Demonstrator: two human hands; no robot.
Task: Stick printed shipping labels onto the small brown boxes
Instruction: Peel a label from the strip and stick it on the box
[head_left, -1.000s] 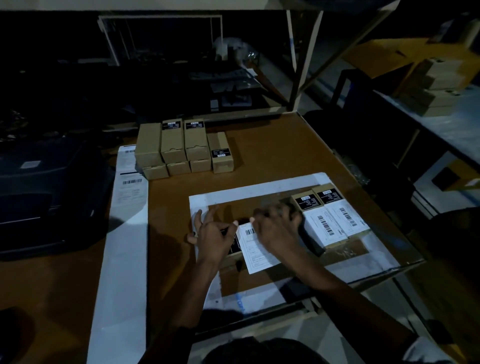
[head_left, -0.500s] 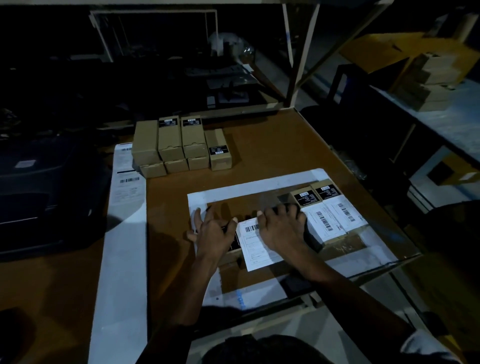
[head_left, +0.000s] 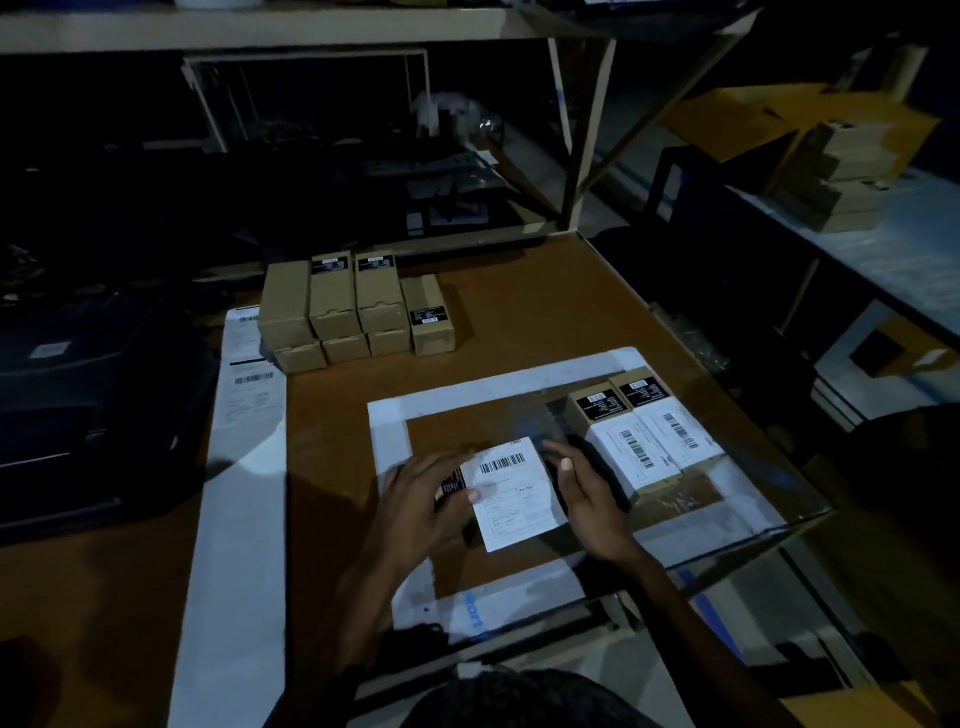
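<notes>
The scene is dim and underexposed, with a cool cast. The brightest patches are the white barcode-printed paper label (head_left: 511, 491) and the long white paper strip (head_left: 236, 519) to its left. The brown wooden tabletop (head_left: 519, 322) is moderately lit, and the forearms throw dark shadows onto it near the camera. The far shelving and the left side sink almost to black. Straight edges bow outward toward the frame borders, and fine print is soft.
</notes>
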